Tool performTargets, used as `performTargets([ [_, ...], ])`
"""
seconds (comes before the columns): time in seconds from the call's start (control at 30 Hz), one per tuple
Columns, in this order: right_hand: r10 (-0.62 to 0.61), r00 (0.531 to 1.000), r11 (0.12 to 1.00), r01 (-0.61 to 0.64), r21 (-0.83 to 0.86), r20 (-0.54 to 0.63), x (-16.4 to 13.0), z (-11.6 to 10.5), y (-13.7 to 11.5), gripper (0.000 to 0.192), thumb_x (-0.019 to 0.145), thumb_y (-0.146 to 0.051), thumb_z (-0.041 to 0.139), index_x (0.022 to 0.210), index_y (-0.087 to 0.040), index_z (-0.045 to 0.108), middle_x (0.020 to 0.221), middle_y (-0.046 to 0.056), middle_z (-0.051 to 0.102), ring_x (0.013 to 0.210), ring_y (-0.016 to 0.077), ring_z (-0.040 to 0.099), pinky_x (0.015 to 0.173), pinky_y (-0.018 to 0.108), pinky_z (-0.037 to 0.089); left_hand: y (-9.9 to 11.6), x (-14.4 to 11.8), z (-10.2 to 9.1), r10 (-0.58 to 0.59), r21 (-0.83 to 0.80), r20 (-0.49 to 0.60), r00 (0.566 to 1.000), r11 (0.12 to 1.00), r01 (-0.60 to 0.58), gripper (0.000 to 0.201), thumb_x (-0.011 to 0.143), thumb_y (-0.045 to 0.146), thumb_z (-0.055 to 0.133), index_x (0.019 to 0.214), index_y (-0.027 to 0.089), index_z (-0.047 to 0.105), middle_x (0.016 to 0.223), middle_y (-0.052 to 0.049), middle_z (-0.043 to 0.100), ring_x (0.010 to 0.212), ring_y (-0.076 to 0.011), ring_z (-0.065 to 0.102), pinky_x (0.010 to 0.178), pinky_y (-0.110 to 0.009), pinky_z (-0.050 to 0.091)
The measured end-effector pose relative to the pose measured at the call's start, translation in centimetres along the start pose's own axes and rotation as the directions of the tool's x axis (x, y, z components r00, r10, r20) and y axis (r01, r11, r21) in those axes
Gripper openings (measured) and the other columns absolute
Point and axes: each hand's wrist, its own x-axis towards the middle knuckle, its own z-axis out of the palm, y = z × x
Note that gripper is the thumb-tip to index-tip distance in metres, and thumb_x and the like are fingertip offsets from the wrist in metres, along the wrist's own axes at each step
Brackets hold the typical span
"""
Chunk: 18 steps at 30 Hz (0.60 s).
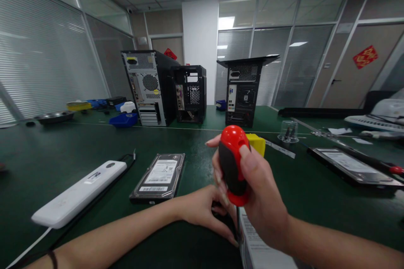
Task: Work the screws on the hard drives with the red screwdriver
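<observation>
My right hand (252,180) is wrapped round the red and black handle of a screwdriver (234,155), held upright with its shaft pointing down. Below it lies a light-coloured, boxy computer part (260,243) with a printed label, partly covered by my right hand and forearm. My left hand (208,212) curves its thumb and fingers around the near left side of that part, close to the shaft. The screwdriver's tip is hidden from view. To the left, a hard drive (160,174) lies label up on the green table (94,147).
A white power strip (82,193) with cables lies at left. Three computer cases stand behind: a silver-backed tower (147,88), a smaller black one (191,94) and another black one (243,92). A clear cup (288,131) and a second hard drive (350,164) are at right.
</observation>
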Motion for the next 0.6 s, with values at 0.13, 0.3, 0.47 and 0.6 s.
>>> performTargets([
  [0.13,0.006,0.996,1.0,-0.004,0.024,-0.088,0.2,-0.6,-0.4,0.041,0.081,-0.058,0.05,0.104,-0.024,0.048,0.063,-0.004,0.049,0.048,0.0076,0.042,0.042,0.019,0.036,-0.7,0.1,-0.3,0.069,0.073,0.003,0.998,0.995,-0.069,0.03,0.064,0.032,0.078,0.086,0.013,0.071,0.081,-0.002,0.065,0.068,-0.0096,0.05,0.061,-0.02,0.04],
  [0.3,0.03,0.987,1.0,-0.031,0.0,-0.158,0.6,-1.5,-1.1,0.037,0.079,-0.058,0.053,0.09,-0.023,0.046,0.066,-0.004,0.051,0.046,0.0075,0.046,0.04,0.019,0.039,-1.3,0.4,-0.5,0.155,0.097,0.032,0.987,0.983,-0.157,0.029,0.065,0.033,0.077,0.084,0.012,0.071,0.063,0.003,0.05,0.054,-0.0055,0.029,0.048,-0.021,0.02],
  [0.47,0.075,0.994,0.995,-0.07,0.066,-0.085,0.6,-1.7,-1.9,0.04,0.086,-0.057,0.04,0.097,-0.022,0.056,0.073,0.0,0.054,0.054,0.0108,0.053,0.048,0.024,0.047,-1.3,0.3,-0.6,0.171,0.079,0.04,0.985,0.982,-0.173,0.026,0.066,0.031,0.077,0.085,0.013,0.071,0.057,0.006,0.04,0.052,-0.0054,0.026,0.048,-0.022,0.018],
  [0.6,0.006,0.994,0.993,0.007,0.117,-0.11,0.4,-1.4,-2.0,0.035,0.082,-0.058,0.047,0.096,-0.026,0.052,0.067,-0.003,0.051,0.044,0.0077,0.043,0.036,0.019,0.036,-1.2,0.3,-0.5,0.189,0.078,0.038,0.981,0.978,-0.192,0.021,0.07,0.025,0.074,0.085,0.012,0.07,0.067,0.003,0.053,0.053,-0.0051,0.029,0.049,-0.021,0.021],
])
